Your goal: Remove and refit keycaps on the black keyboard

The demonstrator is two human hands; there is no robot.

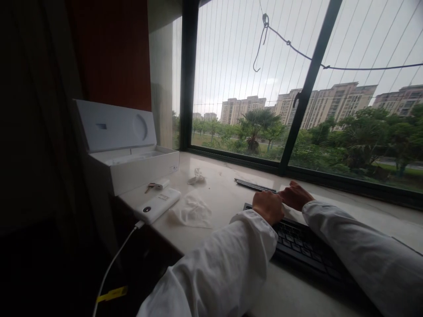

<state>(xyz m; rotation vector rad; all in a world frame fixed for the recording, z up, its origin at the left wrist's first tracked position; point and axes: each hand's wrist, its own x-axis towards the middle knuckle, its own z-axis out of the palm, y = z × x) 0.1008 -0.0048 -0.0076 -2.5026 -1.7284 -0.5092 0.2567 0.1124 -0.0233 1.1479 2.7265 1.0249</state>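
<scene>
A black keyboard [307, 248] lies slantwise on the pale stone window sill [224, 193]. Both my hands rest at its far left end, side by side and touching. My left hand [268, 206] is curled into a fist over the keyboard's corner. The fingers of my right hand [295, 195] are pressed together and point toward the left hand. Whatever is between them is hidden. Long white sleeves cover both arms. A thin dark strip [254, 185] lies on the sill just beyond my hands.
At the left stands an open white box [132, 165] with its lid up. In front of it are a white power bank [157, 204] with a white cable [114, 259], a small key [149, 187], and crumpled tissues [191, 212]. The barred window [297, 88] runs behind.
</scene>
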